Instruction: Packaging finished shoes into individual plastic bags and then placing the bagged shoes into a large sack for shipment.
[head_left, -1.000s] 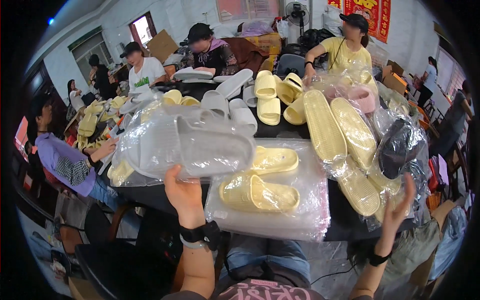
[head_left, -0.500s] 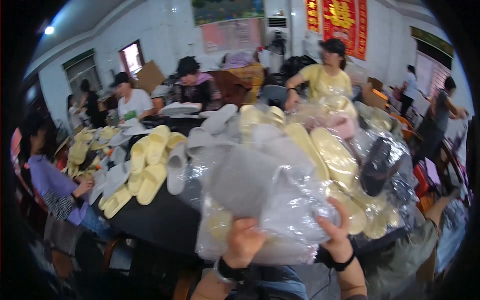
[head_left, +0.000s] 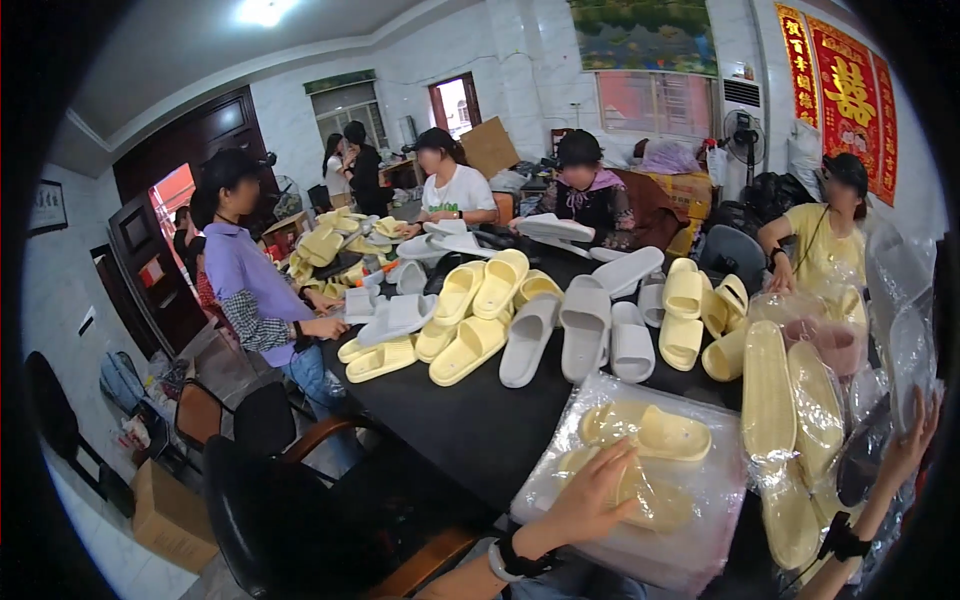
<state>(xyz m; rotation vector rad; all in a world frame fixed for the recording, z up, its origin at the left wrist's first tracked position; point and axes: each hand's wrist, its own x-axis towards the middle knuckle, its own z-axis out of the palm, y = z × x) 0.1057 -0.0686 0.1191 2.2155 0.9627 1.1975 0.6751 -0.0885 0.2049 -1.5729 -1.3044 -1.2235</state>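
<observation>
lower middle of the frame, the left hand (head_left: 592,490) lies open, flat on the bagged yellow slippers (head_left: 645,432) on the table (head_left: 470,410); at the right edge the right hand (head_left: 915,440), fingers spread, touches clear bags (head_left: 905,330).

The left hand (head_left: 590,490) reaches forward, palm down, fingers (head_left: 618,455) spread flat. The right hand (head_left: 912,440) is raised at the right, fingers loosely open.
</observation>
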